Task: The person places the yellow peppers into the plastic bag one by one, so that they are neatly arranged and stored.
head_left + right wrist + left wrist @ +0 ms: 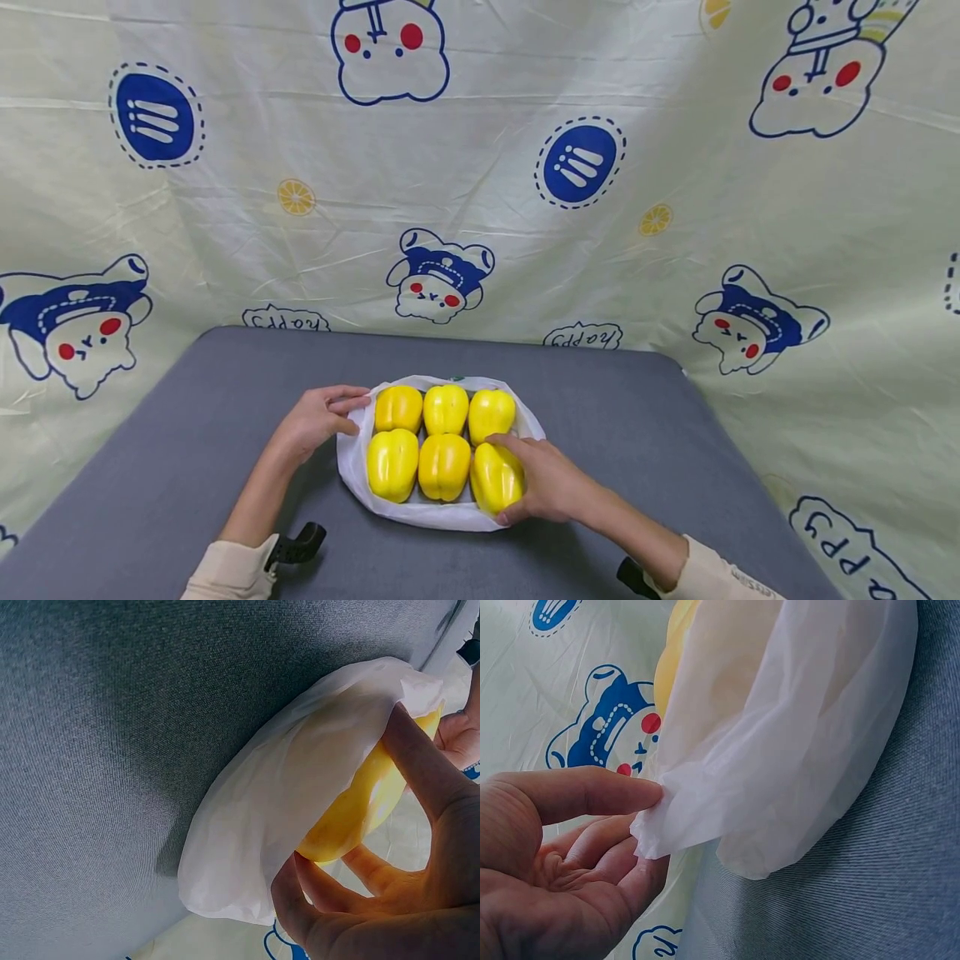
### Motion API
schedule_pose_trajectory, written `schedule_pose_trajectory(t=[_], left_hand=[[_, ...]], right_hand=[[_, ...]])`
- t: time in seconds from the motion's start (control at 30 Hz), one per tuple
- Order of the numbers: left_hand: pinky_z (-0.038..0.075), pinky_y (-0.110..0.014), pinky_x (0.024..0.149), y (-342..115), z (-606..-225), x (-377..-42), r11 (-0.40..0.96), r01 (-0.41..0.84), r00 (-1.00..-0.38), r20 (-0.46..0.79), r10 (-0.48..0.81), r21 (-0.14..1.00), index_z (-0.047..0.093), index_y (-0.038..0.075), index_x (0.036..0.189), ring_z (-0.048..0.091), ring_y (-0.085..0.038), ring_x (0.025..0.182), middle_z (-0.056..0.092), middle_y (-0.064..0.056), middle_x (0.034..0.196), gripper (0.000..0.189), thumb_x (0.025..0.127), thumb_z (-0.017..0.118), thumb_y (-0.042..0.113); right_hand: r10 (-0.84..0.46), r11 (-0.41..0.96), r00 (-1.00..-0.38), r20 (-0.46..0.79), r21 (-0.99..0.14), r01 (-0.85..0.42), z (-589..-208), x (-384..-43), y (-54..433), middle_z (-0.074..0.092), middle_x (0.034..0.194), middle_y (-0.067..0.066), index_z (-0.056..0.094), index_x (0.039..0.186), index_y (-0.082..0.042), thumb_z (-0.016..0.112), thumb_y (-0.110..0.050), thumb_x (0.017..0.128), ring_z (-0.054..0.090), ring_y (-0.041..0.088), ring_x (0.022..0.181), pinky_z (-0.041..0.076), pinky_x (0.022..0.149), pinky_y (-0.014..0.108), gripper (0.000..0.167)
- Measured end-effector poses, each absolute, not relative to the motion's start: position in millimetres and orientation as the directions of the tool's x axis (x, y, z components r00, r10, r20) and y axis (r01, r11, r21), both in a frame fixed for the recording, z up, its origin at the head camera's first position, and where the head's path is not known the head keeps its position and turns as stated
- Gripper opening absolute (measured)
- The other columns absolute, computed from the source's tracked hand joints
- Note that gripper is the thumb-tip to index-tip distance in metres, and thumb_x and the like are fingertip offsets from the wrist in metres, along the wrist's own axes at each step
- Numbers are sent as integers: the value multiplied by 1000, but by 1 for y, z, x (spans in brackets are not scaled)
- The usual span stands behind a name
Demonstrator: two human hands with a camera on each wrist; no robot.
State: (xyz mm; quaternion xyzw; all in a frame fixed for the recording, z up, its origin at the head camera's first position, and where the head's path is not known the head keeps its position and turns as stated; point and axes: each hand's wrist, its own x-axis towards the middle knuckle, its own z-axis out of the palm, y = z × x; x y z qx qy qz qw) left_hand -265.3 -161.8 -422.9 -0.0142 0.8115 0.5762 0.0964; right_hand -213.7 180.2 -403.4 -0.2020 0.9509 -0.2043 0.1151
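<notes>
Several yellow bell peppers (pixel 444 467) lie in two rows of three inside a spread white plastic bag (pixel 352 475), whose rim stands up round them. My right hand (pixel 551 479) grips the front right bell pepper (pixel 497 477), thumb at its near end and fingers over its far end. In the right wrist view, the bag's side partly hides this yellow bell pepper (pixel 352 814). At the bag's left side, my left hand (pixel 315 421) pinches the thin edge; the left wrist view shows the plastic (pixel 686 814) between thumb and fingers.
The bag rests on a grey cloth-covered table (pixel 600 417). Behind it hangs a pale curtain (pixel 480 183) printed with cartoon bears and orange slices. A black wrist strap (pixel 300 543) sticks out beside the left sleeve (pixel 232 571).
</notes>
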Motion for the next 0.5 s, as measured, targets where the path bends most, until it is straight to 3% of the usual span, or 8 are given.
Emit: schedule_pose_trajectory(t=[0.5], left_hand=[[39, -57, 113, -162, -423, -264, 335, -124, -983, -162, 86, 934, 56, 0, 142, 43, -42, 144, 64, -17, 138, 61, 82, 66, -9]], right_hand=[[-419, 834, -900, -118, -442, -330, -406, -212, 181, 64, 132, 8, 51, 143, -23, 98, -33, 59, 54, 28, 110, 50, 95, 56, 97]])
